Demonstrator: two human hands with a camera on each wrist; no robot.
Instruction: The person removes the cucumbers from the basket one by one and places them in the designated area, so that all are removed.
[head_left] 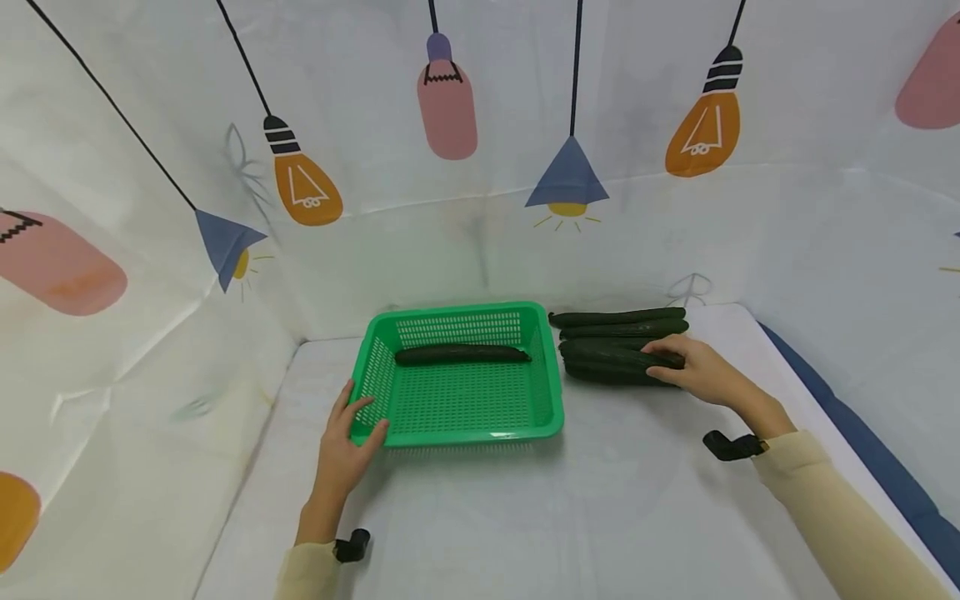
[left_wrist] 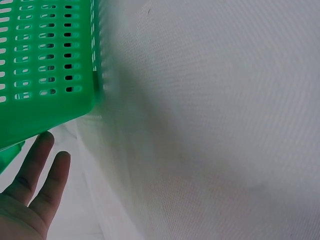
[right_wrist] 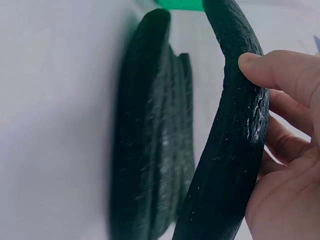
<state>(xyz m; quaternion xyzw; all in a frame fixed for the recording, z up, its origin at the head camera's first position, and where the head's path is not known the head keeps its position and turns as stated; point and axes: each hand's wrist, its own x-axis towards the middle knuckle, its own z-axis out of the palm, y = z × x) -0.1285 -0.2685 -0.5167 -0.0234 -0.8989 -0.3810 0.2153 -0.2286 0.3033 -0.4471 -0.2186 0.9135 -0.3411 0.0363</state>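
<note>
My right hand (head_left: 697, 371) grips a dark green cucumber (right_wrist: 220, 135), thumb on one side and fingers on the other. That cucumber is above several more cucumbers (right_wrist: 140, 135) lying side by side on the white tabletop. A green plastic basket (head_left: 450, 439) stands to their left, with one cucumber (head_left: 461, 355) lying crosswise inside near its back wall. At the basket's left front corner is my left hand (head_left: 345, 454), its fingers spread. In the left wrist view, a fingertip (left_wrist: 46, 137) touches the basket's outer side.
A white cloth (head_left: 480, 517) covers the table. Behind it hangs a pale sheet (head_left: 375, 258) printed with lamps and bulbs. Blue fabric (head_left: 847, 417) runs along the table's right edge. A small black device (head_left: 731, 446) is strapped to each wrist.
</note>
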